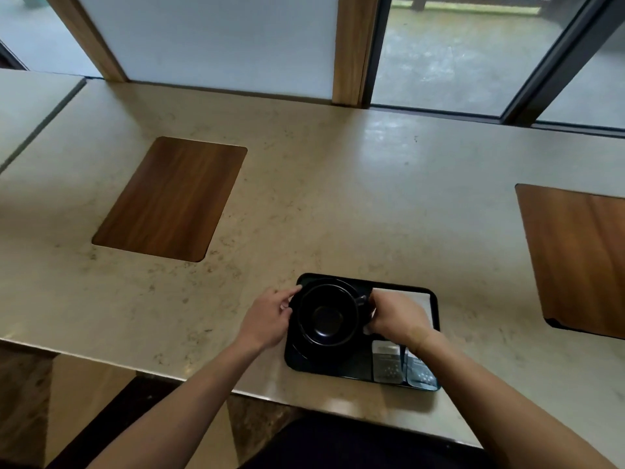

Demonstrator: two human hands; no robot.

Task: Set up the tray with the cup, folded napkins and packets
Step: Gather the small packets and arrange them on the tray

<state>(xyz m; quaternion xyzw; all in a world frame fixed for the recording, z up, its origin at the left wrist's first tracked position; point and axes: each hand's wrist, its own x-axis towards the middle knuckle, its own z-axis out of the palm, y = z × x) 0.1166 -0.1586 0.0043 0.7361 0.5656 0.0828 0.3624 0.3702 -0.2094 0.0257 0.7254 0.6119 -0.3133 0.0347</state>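
**My two hands on a black cup at the left of a small tray**

I look down at a pale, speckled stone counter (304, 198) that runs beneath a row of windows. Near its front edge sits a small black rectangular tray (324, 368) with rounded corners and a low raised rim.

On the left half of the tray stands a black cup (327, 315), upright and empty, with a glossy inside and a flat round bottom. It rests on a black saucer (297, 350) whose edge shows around it. The cup's handle points right.

My left hand (267, 316) curls against the left side of the saucer and cup, fingers (291, 292) touching the rim, thumb below. My right hand (395, 316) is closed around the cup's handle, fingers bent in a pinch.

Behind my right hand, in the tray's far right part, lies a white folded napkin (421, 299), flat and mostly covered by my hand. In the near right corner lie two packets (387, 365) side by side: the left one grey with small pale marks, the right one darker blue-grey. My right wrist crosses above them.

Two brown wooden panels are set into the counter: one (172, 198) far left of the tray, another (581, 258) at the right edge, both well apart from the tray.
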